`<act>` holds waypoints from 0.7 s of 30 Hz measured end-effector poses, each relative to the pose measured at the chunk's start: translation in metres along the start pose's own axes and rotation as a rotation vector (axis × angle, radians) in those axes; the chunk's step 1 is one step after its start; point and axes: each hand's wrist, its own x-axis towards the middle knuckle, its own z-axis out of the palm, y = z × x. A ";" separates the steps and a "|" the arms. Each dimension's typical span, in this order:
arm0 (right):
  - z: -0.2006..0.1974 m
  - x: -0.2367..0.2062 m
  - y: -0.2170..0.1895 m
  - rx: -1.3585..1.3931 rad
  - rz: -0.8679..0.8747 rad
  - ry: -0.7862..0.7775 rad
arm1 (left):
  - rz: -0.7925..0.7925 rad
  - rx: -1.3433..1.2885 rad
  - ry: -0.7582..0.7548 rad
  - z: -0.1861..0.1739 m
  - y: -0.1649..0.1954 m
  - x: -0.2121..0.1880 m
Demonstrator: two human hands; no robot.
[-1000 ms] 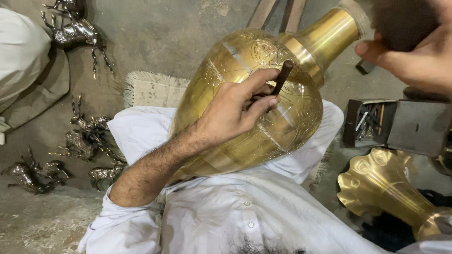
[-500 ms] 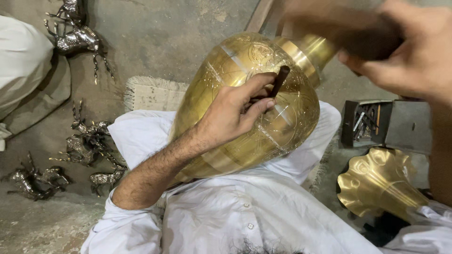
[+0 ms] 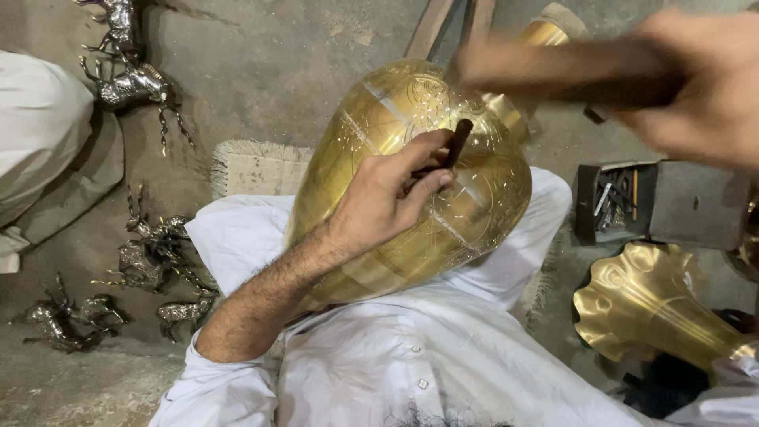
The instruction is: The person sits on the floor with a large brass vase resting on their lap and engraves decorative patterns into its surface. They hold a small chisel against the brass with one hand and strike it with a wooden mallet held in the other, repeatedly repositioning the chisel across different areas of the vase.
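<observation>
Brass vase (image 3: 411, 182) laid on its side across the lap, on white cloth (image 3: 379, 364), neck pointing far and right, belly centred in the scene. Engraved lines visible over the upper belly.

Chisel (image 3: 457, 142) set with its tip against the belly, pinched between thumb and fingers of the left hand (image 3: 387, 202); heel of that hand resting on the metal. Keep the chisel steep and steady, heel of the hand braced on the vase, tip kept on the marked line.

Right hand (image 3: 696, 95) raised far right, above the neck, closed around a dark handle, probably a hammer (image 3: 569, 75); motion blur hides the head. Strike square on the chisel end, light and even, with the vase held firm by the lap so as not to roll.

Second brass piece (image 3: 656, 304), flared, lying near right. Open box of small tools (image 3: 617, 198) just beyond it. Metal deer figures (image 3: 150, 261) on the floor at left, well apart from the hands.
</observation>
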 end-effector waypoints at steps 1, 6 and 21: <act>0.002 -0.003 0.001 0.175 0.018 0.064 | -0.008 -0.010 0.001 0.001 0.001 0.000; 0.008 -0.014 0.010 -0.167 -0.029 0.166 | 0.014 0.019 0.013 0.001 0.005 -0.001; 0.053 -0.043 0.067 -0.081 0.093 0.048 | -0.127 -0.476 0.225 0.011 -0.013 0.002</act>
